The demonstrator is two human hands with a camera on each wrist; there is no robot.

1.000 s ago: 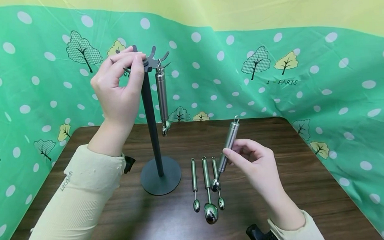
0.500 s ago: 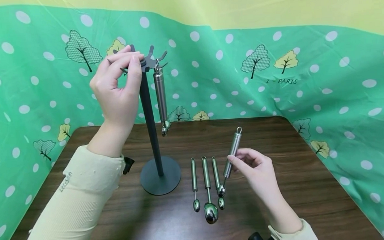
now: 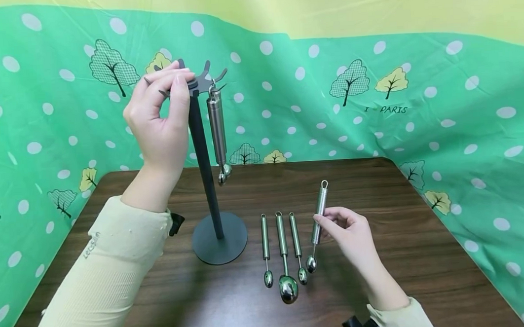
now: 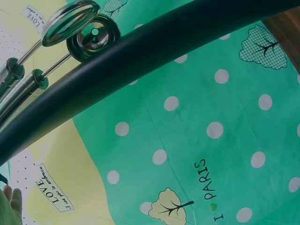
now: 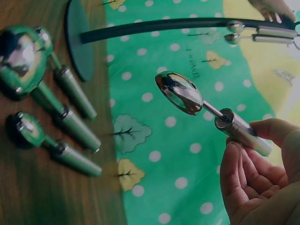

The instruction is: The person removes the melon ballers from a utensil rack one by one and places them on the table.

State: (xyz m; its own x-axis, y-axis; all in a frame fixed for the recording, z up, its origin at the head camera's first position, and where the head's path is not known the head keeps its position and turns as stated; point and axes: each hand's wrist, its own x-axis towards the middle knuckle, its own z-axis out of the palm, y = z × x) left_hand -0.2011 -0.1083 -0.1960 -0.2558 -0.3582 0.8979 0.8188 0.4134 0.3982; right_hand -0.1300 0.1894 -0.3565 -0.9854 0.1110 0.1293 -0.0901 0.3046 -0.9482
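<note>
Right hand (image 3: 352,233) pinching a metal scoop (image 3: 322,200) by its handle, just right of three scoops (image 3: 282,239) lying on the bench (image 3: 162,292); left hand (image 3: 159,117) pinching the top of the black stand (image 3: 205,161). In my head view, the two hanging scoops (image 3: 217,129) nearly overlap; my left wrist view parts them and shows a hole in one round bowl (image 4: 101,43). My right wrist view alone shows the held scoop's bowl (image 5: 182,93) close up.
</note>
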